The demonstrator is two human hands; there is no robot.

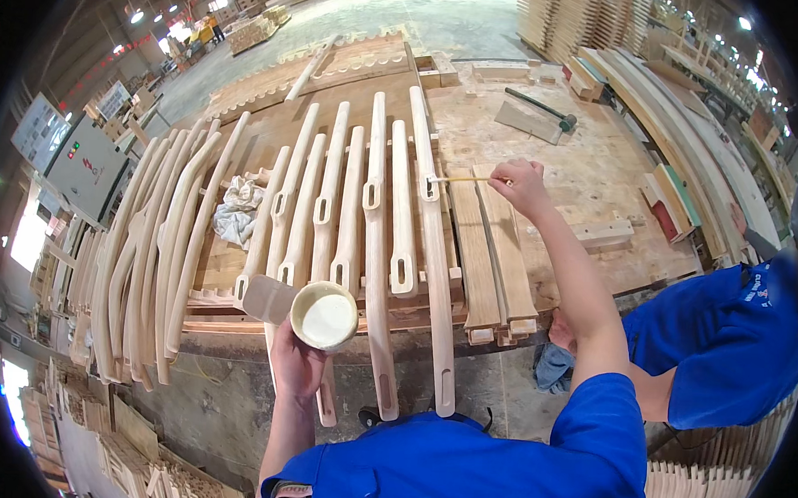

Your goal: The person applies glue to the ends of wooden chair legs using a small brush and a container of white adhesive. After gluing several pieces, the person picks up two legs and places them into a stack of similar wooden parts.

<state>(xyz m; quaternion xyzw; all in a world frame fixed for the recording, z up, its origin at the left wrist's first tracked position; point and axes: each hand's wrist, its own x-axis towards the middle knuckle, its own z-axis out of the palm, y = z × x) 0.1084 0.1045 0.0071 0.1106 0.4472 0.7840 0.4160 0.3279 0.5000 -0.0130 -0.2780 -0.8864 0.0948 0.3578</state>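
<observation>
My left hand [298, 365] is closed around a round cup [326, 287] with white, creamy liquid [326, 320] in it. Beside the cup a flat grey-brown piece [268, 299] juts out; how it is held is hidden. Between the fingers of my right hand [519, 187] is a thin stick [466, 179], perhaps a slim brush. Its white tip touches the oblong slot in a long pale wooden part [434, 242]. To the left lie several similar slotted wooden parts [378, 159], side by side, some overhanging the bench's near edge.
Curved wooden pieces [136, 246] are stacked at the left, near a white rag [238, 211]. Grooved planks [497, 253] lie right of the slotted parts. A hammer [547, 111] rests farther back on the bench [598, 178]. A co-worker in a blue shirt [724, 348] stands close at my right.
</observation>
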